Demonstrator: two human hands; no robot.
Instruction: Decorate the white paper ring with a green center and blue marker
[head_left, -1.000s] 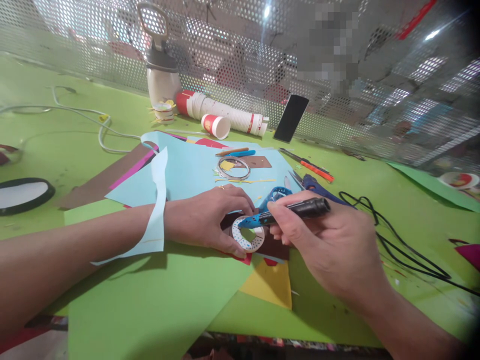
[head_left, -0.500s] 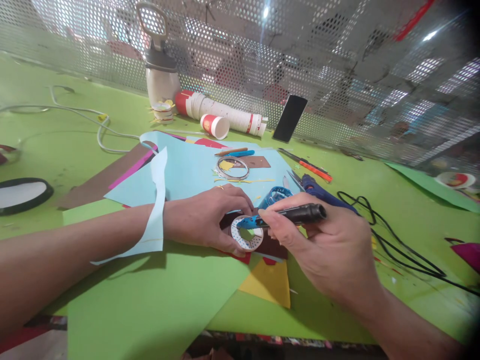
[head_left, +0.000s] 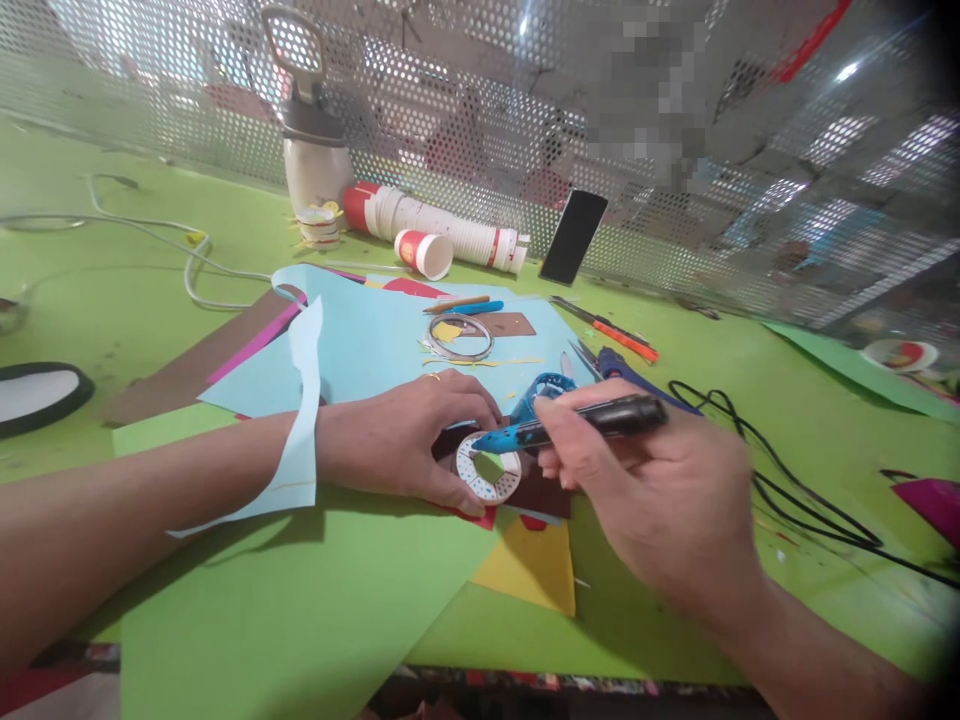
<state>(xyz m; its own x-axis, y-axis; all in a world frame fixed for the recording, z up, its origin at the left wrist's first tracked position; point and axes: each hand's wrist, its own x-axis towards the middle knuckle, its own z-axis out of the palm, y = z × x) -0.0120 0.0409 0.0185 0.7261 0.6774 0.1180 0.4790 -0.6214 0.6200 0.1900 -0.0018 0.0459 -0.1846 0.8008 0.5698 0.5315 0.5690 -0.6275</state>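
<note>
My left hand grips a small white ring dotted with blue and dark marks, its thumb and fingers around the ring's left side. In my right hand is a marker pen with a black barrel and a blue front end. The marker's tip is over the ring's upper edge; whether it touches cannot be made out. A pale blue paper strip lies across my left wrist. Just behind the marker is a blue openwork round thing, partly hidden by my right hand.
Light blue paper carries a roll of tape and pens. Scissors, a cutter with an orange handle and a black cable lie right. Stacked paper cups, a phone and a bottle stand behind.
My right hand has shifted slightly right relative to the ring, and the marker lies a little flatter over it. My left hand keeps its hold. The whole view has drifted slightly.
</note>
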